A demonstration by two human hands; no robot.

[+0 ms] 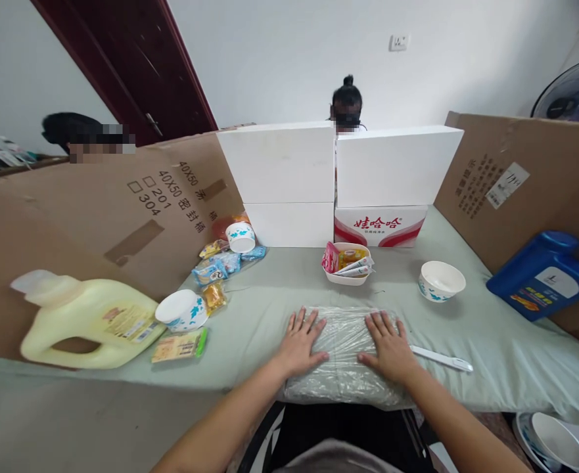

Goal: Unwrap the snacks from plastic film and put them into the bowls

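hands: bare | forearms: bare | top: greyish (only a part shows) | legwear: black

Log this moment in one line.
left hand: spread on clear plastic; right hand: spread on clear plastic; beyond: tub of packets; beside right hand: white handle

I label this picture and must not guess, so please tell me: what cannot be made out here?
All in the head view:
- Clear plastic sheet: parts under the left hand and right hand, which cover them.
- White utensil: its inner end, hidden by the right hand.
- Electric fan: right side, cut off by the picture's edge.
- Yellow jug's label: fine print, too small.
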